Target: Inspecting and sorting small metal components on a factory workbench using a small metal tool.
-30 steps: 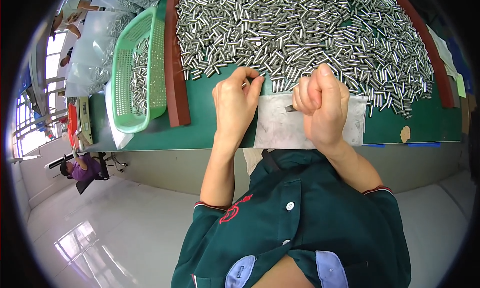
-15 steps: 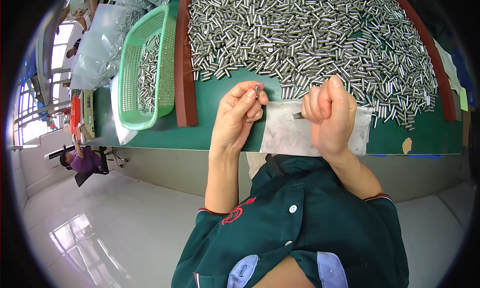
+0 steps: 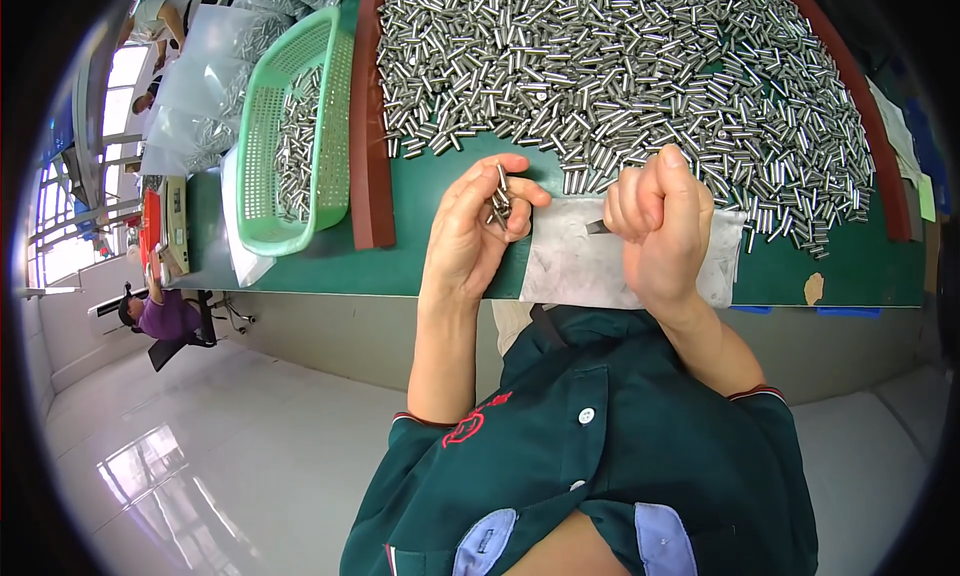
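Green table [image 3: 775,281] fills the upper part of the head view, and small shiny metal pins lie heaped on it in a wide pile [image 3: 600,71] between a left red-brown bar [image 3: 369,166] and a right red-brown bar [image 3: 858,111]. The left hand [image 3: 462,234] is palm-up just below the pile's near edge, its fingers loosely curled around a few held pins [image 3: 501,204], the thumb against them; their exact number cannot be told. The right hand [image 3: 662,226] makes a tight fist above a stained white cloth [image 3: 565,266], thumb on top, gripping a dark object [image 3: 597,228] whose end pokes out toward the left hand; the rest is hidden. Beyond the left bar stands a pale-green perforated basket [image 3: 334,141] with more pins [image 3: 297,151] inside.
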{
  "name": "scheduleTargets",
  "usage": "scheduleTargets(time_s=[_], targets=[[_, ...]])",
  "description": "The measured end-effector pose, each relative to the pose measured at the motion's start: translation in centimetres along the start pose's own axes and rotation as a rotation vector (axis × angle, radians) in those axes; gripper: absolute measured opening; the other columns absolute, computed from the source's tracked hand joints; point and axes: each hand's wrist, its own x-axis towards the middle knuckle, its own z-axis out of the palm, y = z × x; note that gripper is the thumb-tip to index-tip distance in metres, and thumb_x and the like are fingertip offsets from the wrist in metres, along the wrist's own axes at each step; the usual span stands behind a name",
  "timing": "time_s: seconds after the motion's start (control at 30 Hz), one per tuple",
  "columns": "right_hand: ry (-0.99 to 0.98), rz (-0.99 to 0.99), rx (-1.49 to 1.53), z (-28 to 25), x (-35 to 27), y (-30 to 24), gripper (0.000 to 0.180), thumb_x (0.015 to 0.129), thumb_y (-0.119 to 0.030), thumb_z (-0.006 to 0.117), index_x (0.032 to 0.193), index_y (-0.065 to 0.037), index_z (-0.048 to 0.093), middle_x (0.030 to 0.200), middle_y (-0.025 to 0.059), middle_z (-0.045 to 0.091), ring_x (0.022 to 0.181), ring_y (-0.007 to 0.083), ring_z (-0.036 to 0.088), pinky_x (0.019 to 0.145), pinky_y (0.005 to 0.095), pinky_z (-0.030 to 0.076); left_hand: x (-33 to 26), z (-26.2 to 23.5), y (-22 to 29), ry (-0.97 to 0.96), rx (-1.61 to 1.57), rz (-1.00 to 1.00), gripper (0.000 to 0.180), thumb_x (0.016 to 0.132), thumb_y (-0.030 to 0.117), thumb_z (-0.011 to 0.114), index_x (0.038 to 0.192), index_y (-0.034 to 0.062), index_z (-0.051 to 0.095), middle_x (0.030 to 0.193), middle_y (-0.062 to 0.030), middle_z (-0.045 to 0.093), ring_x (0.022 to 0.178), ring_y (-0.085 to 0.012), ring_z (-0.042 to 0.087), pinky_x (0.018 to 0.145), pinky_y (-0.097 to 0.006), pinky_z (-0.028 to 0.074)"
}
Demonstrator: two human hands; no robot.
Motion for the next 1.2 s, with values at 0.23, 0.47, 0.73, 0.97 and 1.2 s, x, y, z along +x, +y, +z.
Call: scheduleTargets(time_s=[0.23, 0.47, 0.73, 0.97, 1.2], targets=[[-0.003, -0.004, -0.002, 0.0, -0.1, 0.0, 0.042, 0.091, -0.024, 0.026, 0.051, -0.01, 0.028, 0.04, -0.0008, 0.024, 0.037, 0.0074, 0.017, 0.037, 0.0239, 0.018, -0.1, -0.1, 0.1, 0.005, -0.04, -0.01, 0.023, 0.089, 0.021, 0.039, 0.093, 0.0001, 0.05, 0.075, -0.0166, 0.06, 0.052, -0.0103, 0.044, 0.048, -0.022, 0.035], [-0.007, -0.006, -0.001, -0.1, -0.1, 0.0, 0.042, 0.091, -0.023, 0.027, 0.052, -0.01, 0.028, 0.041, -0.0005, 0.025, 0.037, 0.0074, 0.018, 0.037, 0.0237, 0.019, -1.4, -0.4, 6.3, 0.349, 0.452, 0.744, 0.012, 0.089, 0.016, 0.042, 0.091, 0.0041, 0.046, 0.065, -0.0002, 0.042, 0.053, -0.005, 0.032, 0.043, -0.017, 0.026], [-0.01, 0.005, 0.019, -0.2, -0.2, 0.1, 0.041, 0.091, -0.023, 0.027, 0.052, -0.01, 0.028, 0.042, -0.0005, 0.025, 0.038, 0.0074, 0.018, 0.037, 0.0238, 0.018, -0.8, -6.2, 11.9, 0.977, 2.071, 1.088, 0.046, 0.079, 0.03, 0.056, 0.113, 0.001, 0.044, 0.106, -0.0189, 0.049, 0.1, -0.0277, 0.047, 0.084, -0.037, 0.036], [0.002, 0.009, 0.009, -0.3, 0.0, -0.2, 0.041, 0.091, -0.023, 0.027, 0.052, -0.01, 0.028, 0.042, -0.0007, 0.025, 0.038, 0.0074, 0.017, 0.037, 0.0238, 0.018, 0.8, 2.8, 0.7, 0.121, 1.547, 0.814, 0.015, 0.061, 0.004, 0.068, 0.073, 0.003, 0.057, 0.061, -0.0064, 0.049, 0.055, -0.0206, 0.047, 0.052, -0.031, 0.038], [0.018, 0.0, 0.026, -0.1, 0.0, 0.0, 0.041, 0.091, -0.023, 0.027, 0.053, -0.01, 0.028, 0.042, -0.0009, 0.025, 0.038, 0.0073, 0.017, 0.037, 0.0235, 0.018, 1.9, 4.0, -1.6, 0.022, 1.57, 0.695, 0.012, 0.066, 0.007, 0.064, 0.073, 0.0027, 0.055, 0.065, -0.0099, 0.054, 0.063, -0.0275, 0.05, 0.057, -0.036, 0.04]])
